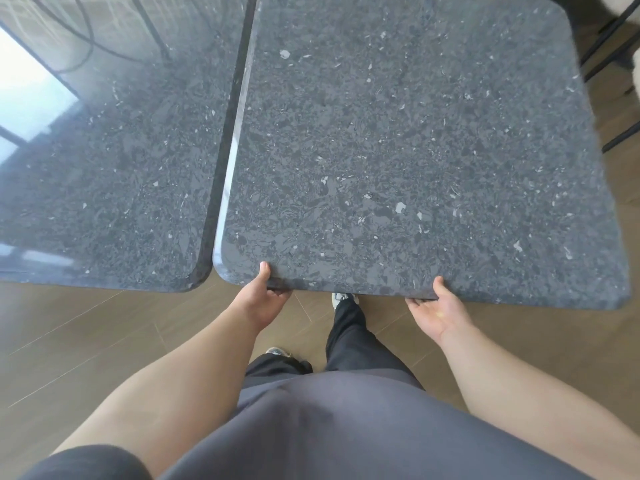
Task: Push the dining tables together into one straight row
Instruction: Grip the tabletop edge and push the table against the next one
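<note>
Your one head view looks steeply down, close over two tables (415, 150) and the floor (86, 341).

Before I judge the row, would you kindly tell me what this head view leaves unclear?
- Fingers of the left hand and right hand: tucked under the right table; only thumbs show on top.
- Left table: cut off by the left and top edges.
- Table legs: hidden beneath the tops.
- The seam's far end: past the top edge.

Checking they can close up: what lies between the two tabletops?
Only a narrow dark gap separates the left table from the right table; the head view shows nothing in it. Both near edges look roughly level.
</note>
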Available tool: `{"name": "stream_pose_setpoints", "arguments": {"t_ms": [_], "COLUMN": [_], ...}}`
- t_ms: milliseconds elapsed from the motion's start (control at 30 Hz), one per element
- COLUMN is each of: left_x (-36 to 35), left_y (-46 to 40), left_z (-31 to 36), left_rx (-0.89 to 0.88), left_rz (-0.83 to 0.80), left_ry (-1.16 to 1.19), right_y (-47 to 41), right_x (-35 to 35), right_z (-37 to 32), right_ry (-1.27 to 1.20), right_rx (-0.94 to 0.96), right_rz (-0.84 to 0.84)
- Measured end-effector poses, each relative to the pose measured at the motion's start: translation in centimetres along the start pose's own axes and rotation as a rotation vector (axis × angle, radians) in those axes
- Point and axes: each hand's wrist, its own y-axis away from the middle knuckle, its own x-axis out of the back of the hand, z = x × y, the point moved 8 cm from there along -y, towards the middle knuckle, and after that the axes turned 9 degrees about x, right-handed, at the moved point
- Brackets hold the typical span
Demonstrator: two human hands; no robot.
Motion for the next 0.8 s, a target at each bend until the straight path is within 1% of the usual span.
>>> {"name": "stream_pose_setpoints", "arguments": {"t_ms": [267, 433, 600, 800], "left_x": [0.6, 0.6, 0.2, -0.1], "left_y": [-0.5, -0.4, -0.1, 0.2], "left_z": [0.0, -0.1, 0.0, 0.2], "left_rx": [-0.022, -0.019, -0.018, -0.034], "left_rz": [0.004, 0.021, 0.056, 0.043], "left_ry": [-0.003, 0.027, 0.034, 0.014], "right_y": [-0.7, -0.6, -0.1, 0.5], "right_x": [0.5, 0.6, 0.0, 0.0], "right_z": [0.3, 0.2, -0.2, -0.1], "right_ry": [0.002, 0.017, 0.045, 0.011], "right_rx": [-0.027, -0.023, 0.018, 0.075], "right_rz": [-0.049, -0.038, -0.007, -0.035]}}
